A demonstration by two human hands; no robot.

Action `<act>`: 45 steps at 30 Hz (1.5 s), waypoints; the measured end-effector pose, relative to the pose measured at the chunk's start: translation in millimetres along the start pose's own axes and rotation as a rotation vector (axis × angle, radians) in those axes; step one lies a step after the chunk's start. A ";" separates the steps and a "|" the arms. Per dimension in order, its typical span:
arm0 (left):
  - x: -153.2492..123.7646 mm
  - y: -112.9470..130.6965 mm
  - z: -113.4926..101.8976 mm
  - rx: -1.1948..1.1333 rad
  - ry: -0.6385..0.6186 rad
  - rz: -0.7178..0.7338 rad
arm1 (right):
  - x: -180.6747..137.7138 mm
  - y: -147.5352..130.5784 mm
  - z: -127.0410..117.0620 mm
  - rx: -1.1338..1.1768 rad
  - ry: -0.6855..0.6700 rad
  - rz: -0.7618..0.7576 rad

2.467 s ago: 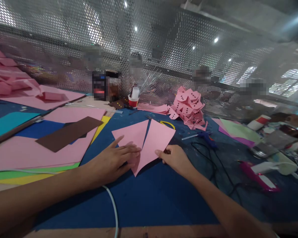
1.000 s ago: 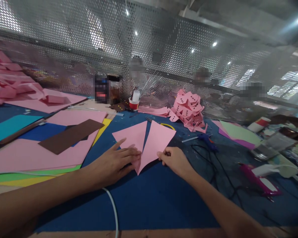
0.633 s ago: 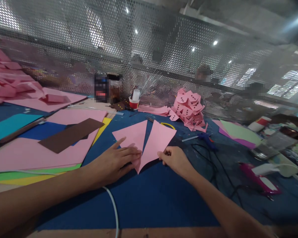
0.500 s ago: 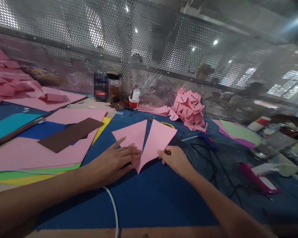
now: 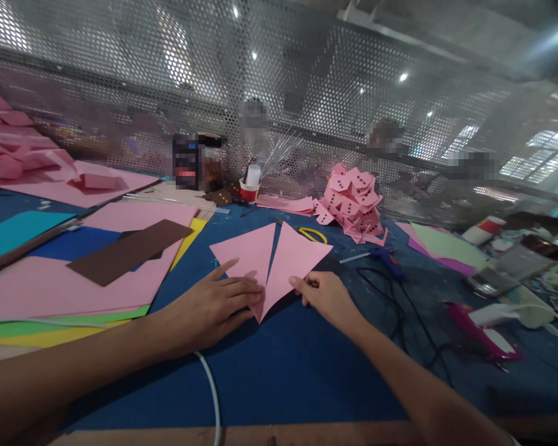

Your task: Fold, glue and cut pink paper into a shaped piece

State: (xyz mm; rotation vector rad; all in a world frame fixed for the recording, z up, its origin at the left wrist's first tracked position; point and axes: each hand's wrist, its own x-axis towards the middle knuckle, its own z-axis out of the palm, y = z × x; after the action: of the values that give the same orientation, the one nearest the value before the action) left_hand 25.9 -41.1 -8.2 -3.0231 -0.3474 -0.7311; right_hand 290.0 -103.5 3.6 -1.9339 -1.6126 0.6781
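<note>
Two pink paper flaps (image 5: 295,254) lie on the blue tabletop (image 5: 297,378) between the person's hands, parted by a narrow gap that widens toward the far side; whether they are joined at the near tip cannot be told. The left hand (image 5: 218,303) rests on the left flap (image 5: 248,251), its fingers extended and gripping nothing. The right hand (image 5: 328,297) pinches the near edge of the right flap (image 5: 288,263) between thumb and curled fingers. Just beyond that flap shows a yellow loop handle (image 5: 324,237). To the right lie a blue glue gun (image 5: 389,261) and, farther over, a magenta tool (image 5: 486,331). To the left, a brown strip (image 5: 130,253) slants across stacked pink sheets (image 5: 84,291), near a teal sheet (image 5: 18,235). A white cable (image 5: 212,387) emerges from under the left forearm (image 5: 121,341). Farther back stand a red-and-white cup (image 5: 249,193) and a pink paper model (image 5: 351,201) with black dots, before a perforated metal screen (image 5: 297,68).
</note>
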 end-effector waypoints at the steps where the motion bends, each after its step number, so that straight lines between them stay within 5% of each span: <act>1: -0.2 -0.2 0.3 0.000 0.001 0.001 | -0.1 -0.2 0.0 -0.007 -0.003 0.005; 45: -1.1 2.8 -1.0 -0.032 -0.024 -0.002 | -3.6 -7.3 -3.1 -0.092 -0.037 0.016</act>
State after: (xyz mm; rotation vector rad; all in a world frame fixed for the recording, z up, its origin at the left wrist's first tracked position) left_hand 25.0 -44.1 -7.7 -3.0649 -0.3422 -0.7076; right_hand 286.1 -106.3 11.0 -2.0127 -1.6795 0.6594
